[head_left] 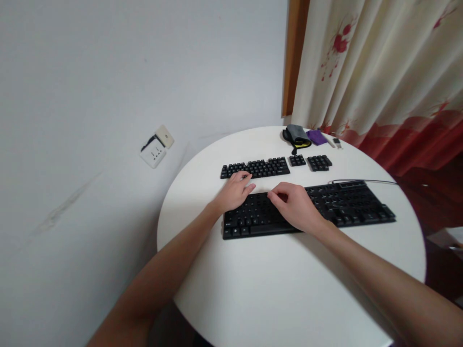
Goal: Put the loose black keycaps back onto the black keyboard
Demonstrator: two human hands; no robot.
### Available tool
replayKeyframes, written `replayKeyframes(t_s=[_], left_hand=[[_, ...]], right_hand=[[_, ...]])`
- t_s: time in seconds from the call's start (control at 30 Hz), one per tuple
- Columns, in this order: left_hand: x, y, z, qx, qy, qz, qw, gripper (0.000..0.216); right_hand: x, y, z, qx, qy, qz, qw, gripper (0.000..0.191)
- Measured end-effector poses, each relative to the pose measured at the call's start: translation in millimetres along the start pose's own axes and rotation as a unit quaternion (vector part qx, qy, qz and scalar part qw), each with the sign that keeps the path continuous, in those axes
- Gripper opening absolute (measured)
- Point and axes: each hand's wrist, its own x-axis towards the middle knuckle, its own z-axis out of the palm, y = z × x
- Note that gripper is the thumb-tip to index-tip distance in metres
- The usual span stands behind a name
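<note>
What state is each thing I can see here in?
Keyboard: lying flat, many keycaps missing
Loose keycaps: laid out in three groups
Left hand: thumb apart from fingers, at the largest group
Right hand: fingers curled above the keyboard, contents unclear
Cable: trailing rightward
Curtain: hanging in folds
Wall socket: no plug visible

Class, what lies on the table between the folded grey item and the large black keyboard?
In the head view, a small block of black keycaps lies between the folded grey item and the large keyboard, with another block to its right.
</note>
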Motion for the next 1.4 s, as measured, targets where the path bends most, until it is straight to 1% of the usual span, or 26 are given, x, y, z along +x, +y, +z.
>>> replayKeyframes(t_s=[0.27,0.57,0.63,0.73,0.8,0.87,1.0,1.17,1.27,1.4], left_hand=[[-8,7,-6,-0.015,-0.014,0.011,1.0,0.047],[-16,34,-9,-0.051,-0.029,0.058,0.997,0.042],[-15,34,-9,-0.058,-0.016,0.053,0.997,0.039],[-12,30,-9,-0.074,0.029,0.021,0.997,0.034],[-9,26,-9,-0.085,0.059,-0.005,0.995,0.03],[-7,22,-9,-0.093,0.071,-0.02,0.993,0.026],[-6,21,-7,-0.114,0.048,-0.006,0.992,0.027],[-6,23,-5,-0.122,0.015,0.02,0.992,0.03],[-5,22,-5,-0.129,0.007,0.02,0.991,0.029],[-6,20,-4,-0.132,0.007,0.01,0.991,0.028]], right_hand=[[2,5,1,-0.006,0.005,0.004,1.0,0.026],[9,25,9,-0.075,0.01,-0.015,0.997,0.021],[11,29,11,-0.088,0.012,-0.023,0.996,0.019],[14,30,13,-0.103,0.008,-0.044,0.994,0.02],[17,28,16,-0.11,-0.008,-0.063,0.992,0.021],[20,25,20,-0.122,-0.03,-0.08,0.989,0.023],[23,21,30,-0.16,-0.07,-0.093,0.98,0.031],[23,24,37,-0.182,-0.114,-0.09,0.973,0.038],[23,26,38,-0.173,-0.109,-0.089,0.975,0.04],[26,27,38,-0.141,-0.086,-0.087,0.982,0.04]])
